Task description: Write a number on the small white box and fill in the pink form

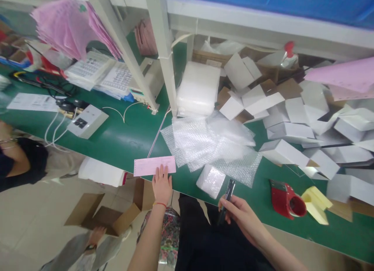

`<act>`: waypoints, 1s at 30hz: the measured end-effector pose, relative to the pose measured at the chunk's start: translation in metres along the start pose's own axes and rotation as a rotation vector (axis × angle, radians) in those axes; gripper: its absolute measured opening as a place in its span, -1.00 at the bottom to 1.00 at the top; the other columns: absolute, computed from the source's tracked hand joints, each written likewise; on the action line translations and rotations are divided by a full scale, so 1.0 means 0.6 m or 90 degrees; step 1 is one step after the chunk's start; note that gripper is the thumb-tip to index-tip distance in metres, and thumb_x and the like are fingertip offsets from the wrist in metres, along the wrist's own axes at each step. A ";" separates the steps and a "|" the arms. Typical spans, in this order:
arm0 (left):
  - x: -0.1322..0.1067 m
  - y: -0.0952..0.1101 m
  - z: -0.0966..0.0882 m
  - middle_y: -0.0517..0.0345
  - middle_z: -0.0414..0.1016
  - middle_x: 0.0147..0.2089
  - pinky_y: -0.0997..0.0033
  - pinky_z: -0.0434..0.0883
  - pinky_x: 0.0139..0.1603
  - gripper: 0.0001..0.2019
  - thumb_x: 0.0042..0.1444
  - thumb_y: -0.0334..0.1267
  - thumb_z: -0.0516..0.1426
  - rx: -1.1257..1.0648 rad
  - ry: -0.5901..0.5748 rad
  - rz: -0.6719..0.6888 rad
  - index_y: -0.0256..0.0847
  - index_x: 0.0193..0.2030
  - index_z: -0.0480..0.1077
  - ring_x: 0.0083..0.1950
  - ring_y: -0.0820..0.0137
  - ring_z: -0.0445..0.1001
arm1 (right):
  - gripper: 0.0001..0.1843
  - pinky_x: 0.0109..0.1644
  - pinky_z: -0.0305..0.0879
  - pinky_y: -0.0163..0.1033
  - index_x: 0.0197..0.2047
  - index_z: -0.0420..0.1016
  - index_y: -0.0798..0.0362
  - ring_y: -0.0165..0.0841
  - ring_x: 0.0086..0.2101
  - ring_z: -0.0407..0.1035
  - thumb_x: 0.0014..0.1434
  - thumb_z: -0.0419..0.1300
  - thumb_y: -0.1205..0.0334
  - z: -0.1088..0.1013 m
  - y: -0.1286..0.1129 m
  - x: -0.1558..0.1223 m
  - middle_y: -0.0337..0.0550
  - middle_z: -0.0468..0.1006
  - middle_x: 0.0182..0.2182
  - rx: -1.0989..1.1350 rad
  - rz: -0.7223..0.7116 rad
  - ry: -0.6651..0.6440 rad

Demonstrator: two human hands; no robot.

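Note:
My left hand [162,185] lies with its fingers stretched out on a pink paper slip [146,167] at the front edge of the green table. In my right hand [233,208] is a black marker [229,190], held upright over the table edge. Just beyond it sits a small white box [210,180] in shiny clear wrap. Behind that, several bubble-wrap bags [201,140] overlap in a loose spread. Whether the marker has its cap on, I cannot tell.
Many white cardboard boxes [292,130] crowd the right side. A red tape dispenser [283,201] stands near the right front edge, beside yellow paper [317,202]. A shelf post [165,52] rises at the back. On the left a co-worker's hand [97,235] touches an open carton [102,216].

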State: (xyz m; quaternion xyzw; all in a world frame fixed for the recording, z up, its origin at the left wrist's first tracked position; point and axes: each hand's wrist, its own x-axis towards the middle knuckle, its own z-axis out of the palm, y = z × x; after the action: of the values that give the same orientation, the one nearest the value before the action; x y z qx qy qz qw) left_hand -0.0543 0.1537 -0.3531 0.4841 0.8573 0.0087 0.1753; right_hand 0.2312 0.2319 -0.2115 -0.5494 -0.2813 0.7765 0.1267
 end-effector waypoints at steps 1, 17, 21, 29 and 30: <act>0.012 0.011 0.003 -0.11 0.05 0.53 -0.17 0.16 0.40 -0.46 0.35 -0.21 -0.10 0.008 0.010 -0.016 -0.26 0.43 0.19 0.52 -0.03 0.01 | -0.41 -0.48 0.20 -0.33 -0.40 0.52 0.13 -0.47 -0.54 0.25 -0.06 0.41 -0.31 0.000 0.001 0.001 -0.21 0.45 -0.52 0.003 0.002 0.003; 0.007 0.045 -0.031 -0.35 0.13 0.47 -0.27 0.07 0.41 -0.48 0.31 -0.22 -0.05 -0.240 0.039 -0.140 -0.43 0.34 0.25 0.48 -0.10 0.07 | -0.44 -0.44 0.22 -0.29 -0.42 0.57 0.11 -0.45 -0.52 0.26 -0.09 0.45 -0.28 -0.010 -0.006 0.042 -0.17 0.48 -0.48 0.010 -0.015 0.027; -0.042 0.124 -0.070 -0.22 0.55 0.07 0.14 0.47 0.11 -0.52 0.38 -0.02 -0.13 -0.450 -0.069 -0.106 -0.35 0.08 0.42 0.06 0.18 0.54 | -0.50 -0.33 0.34 -0.24 -0.37 0.60 0.09 -0.39 -0.45 0.35 -0.14 0.51 -0.18 -0.002 0.004 0.056 -0.16 0.53 -0.43 0.008 -0.064 0.013; -0.145 0.246 -0.142 0.12 0.56 -0.22 0.34 0.38 -0.12 -0.68 0.33 0.02 0.03 -0.581 -0.284 0.038 -0.17 -0.18 0.43 -0.18 0.31 0.51 | -0.55 -0.34 0.28 -0.29 -0.40 0.57 0.12 -0.44 -0.49 0.32 -0.15 0.54 -0.07 0.010 -0.002 0.065 -0.22 0.51 -0.52 0.100 -0.075 -0.034; -0.148 0.250 -0.142 0.10 0.57 -0.20 0.32 0.36 -0.11 -0.68 0.34 0.02 0.01 -0.541 -0.277 0.044 -0.16 -0.19 0.42 -0.15 0.28 0.51 | -0.55 -0.36 0.26 -0.31 -0.41 0.57 0.12 -0.45 -0.50 0.31 -0.15 0.54 -0.06 0.008 -0.003 0.065 -0.23 0.50 -0.53 0.111 -0.070 -0.040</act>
State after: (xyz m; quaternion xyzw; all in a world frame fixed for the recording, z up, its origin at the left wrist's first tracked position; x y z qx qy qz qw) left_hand 0.0851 0.1725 -0.2193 0.3886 0.7044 0.2625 0.5328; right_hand 0.2122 0.2516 -0.2394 -0.4954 -0.2462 0.8067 0.2077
